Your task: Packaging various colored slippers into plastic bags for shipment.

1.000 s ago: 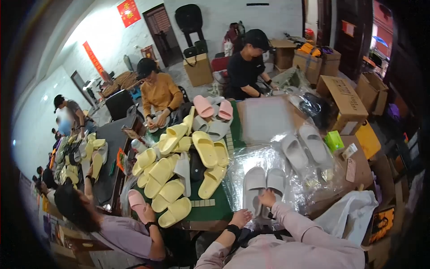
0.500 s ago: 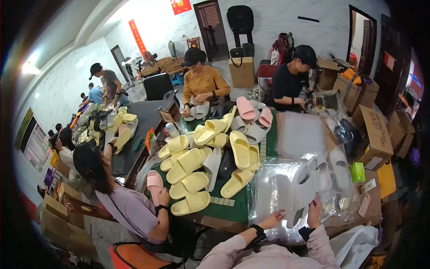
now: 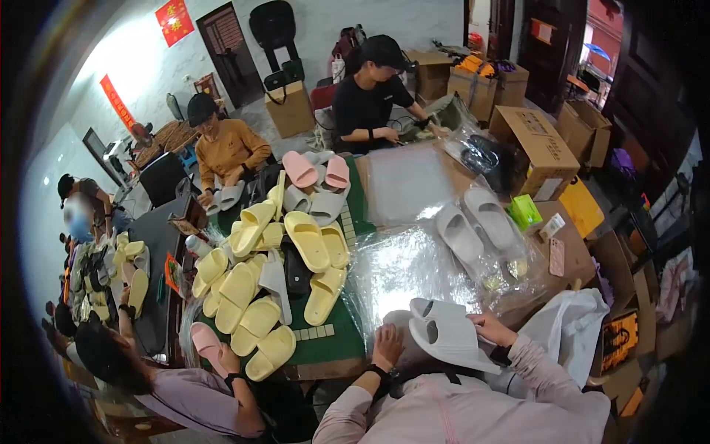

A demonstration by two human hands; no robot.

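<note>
The right hand (image 3: pixel 491 328) has its thumb and fingers closed on one end of the pale slippers (image 3: pixel 452 337), apparently two overlapping. They are tilted, with their straps facing the gap between the hands. Gripping at the end probably leaves the straps and soles uncovered and one hand enough to bear them.

The left hand (image 3: pixel 387 346) lies just left of the slippers, low by the table's near edge, its fingers stretched out side by side and pinching nothing visible. Whether its fingertips press on the greyish surface beneath them cannot be told. Its place there may serve to steady whatever is under it.

Beyond both hands' fingers spreads a clear plastic sheet (image 3: pixel 403 266), wrinkled and glaring under the light, which makes its edges hard to read. Farther past the right fingers, another grey pair (image 3: pixel 477 226) rests side by side on clear film, perhaps set there to keep the two together.

Left of the left fingers, yellow slippers (image 3: pixel 259 325) crowd a green mat (image 3: pixel 347 342), leaving that side cramped. Close on the right fingers' outer side, a crumpled white bag (image 3: pixel 568 322) hems in the wrist; beyond it lie a phone (image 3: pixel 557 255) and a bright green box (image 3: pixel 524 212).
</note>
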